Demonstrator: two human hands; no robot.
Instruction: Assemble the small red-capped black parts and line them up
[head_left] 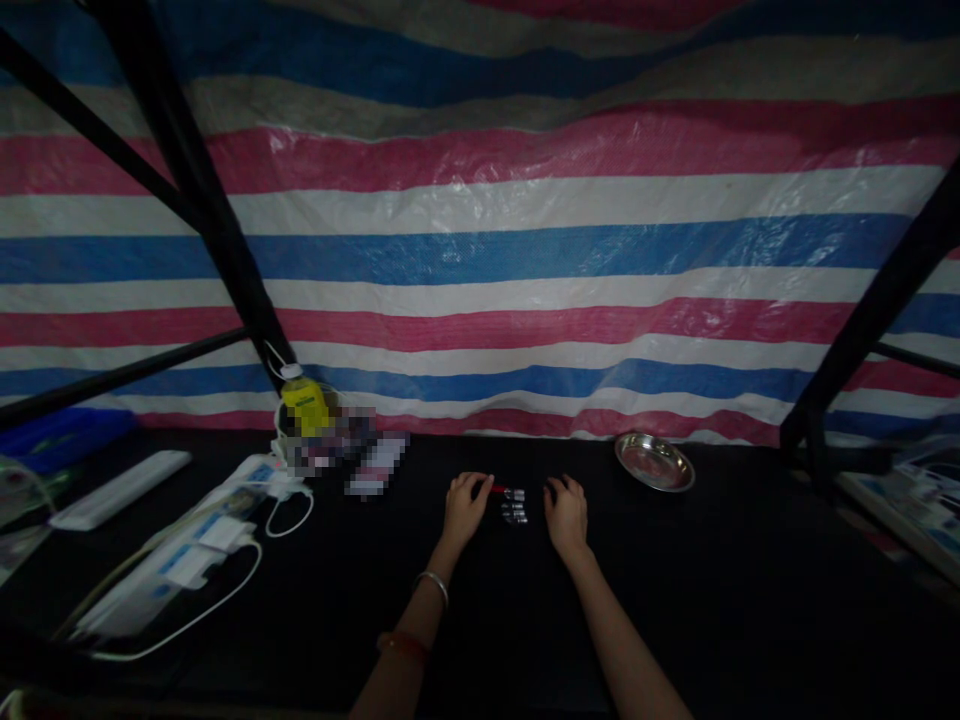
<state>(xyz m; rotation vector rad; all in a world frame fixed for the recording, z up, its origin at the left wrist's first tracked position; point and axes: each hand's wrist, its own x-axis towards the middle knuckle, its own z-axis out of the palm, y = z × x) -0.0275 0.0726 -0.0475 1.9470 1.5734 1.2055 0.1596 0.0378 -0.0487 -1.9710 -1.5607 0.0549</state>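
Note:
My left hand (465,508) lies on the black table with thumb and forefinger closed at the end of a small red piece with a silver tip (514,494). Its exact kind is too small and dark to make out. Just below it several short shiny metal pieces (514,514) lie close together on the tabletop, between my two hands. To their right, my right hand (566,512) rests on the table, its fingers loosely bent and somewhat apart, holding nothing that I can see. It does not touch the metal pieces.
A round metal dish (655,463) sits at the back right. Left of my hands are a blurred-out flat item (378,466), a yellow bottle (306,402), and a white power strip (180,560) with looping cables. Black frame posts (217,220) and a striped tarp (525,250) stand behind.

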